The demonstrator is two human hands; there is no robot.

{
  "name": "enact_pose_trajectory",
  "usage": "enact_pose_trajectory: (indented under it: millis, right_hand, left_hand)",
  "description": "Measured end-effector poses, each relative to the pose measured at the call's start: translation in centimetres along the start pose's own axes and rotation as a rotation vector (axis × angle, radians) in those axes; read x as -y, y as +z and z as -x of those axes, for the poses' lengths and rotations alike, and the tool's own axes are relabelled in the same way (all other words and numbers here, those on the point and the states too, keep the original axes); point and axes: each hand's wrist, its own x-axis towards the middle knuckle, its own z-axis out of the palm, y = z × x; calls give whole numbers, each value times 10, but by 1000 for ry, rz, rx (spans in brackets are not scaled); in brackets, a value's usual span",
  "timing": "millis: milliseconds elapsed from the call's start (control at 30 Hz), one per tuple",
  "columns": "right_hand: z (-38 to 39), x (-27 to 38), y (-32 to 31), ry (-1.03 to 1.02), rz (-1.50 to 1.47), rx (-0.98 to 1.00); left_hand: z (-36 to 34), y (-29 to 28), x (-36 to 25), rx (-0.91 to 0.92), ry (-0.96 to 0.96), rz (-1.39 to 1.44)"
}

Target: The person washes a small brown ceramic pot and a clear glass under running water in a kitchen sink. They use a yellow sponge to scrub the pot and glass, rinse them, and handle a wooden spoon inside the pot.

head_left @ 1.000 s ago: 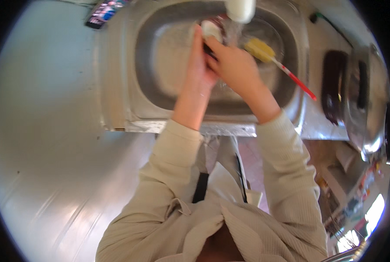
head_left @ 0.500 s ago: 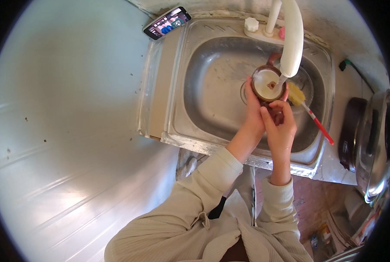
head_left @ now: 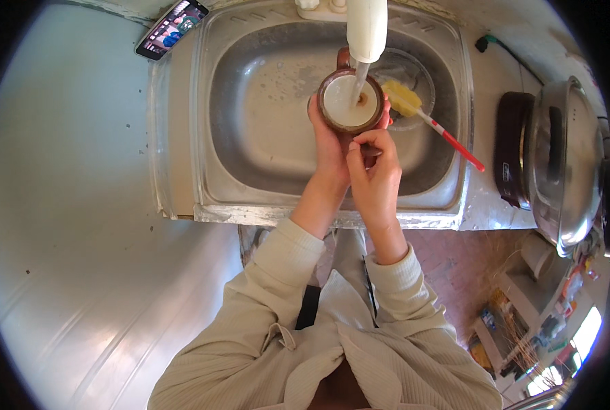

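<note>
The left hand cups the white-lined brown mug from below, fingers curled around its far side, while the right hand pinches a brown part at its lower edge, mostly hidden. Tipped a second ago, the mug now sits mouth up at upper centre, so water from the white faucet runs inside, near a brown spot. Around it lies the steel sink; at upper right, a yellow sponge brush overlaps a clear bowl.
</note>
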Motion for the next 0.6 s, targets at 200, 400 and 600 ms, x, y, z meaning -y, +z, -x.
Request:
enact_pose_trajectory:
  millis: [200, 400, 600]
  right_hand:
    - [-1, 3, 4, 27, -5, 74]
    - [1, 4, 5, 37, 8, 45]
    - [2, 12, 4, 78, 24, 99]
  left_hand:
    - [8, 8, -9, -121, 64, -96]
    - [8, 3, -7, -123, 73, -95]
    - [15, 1, -10, -152, 75, -56]
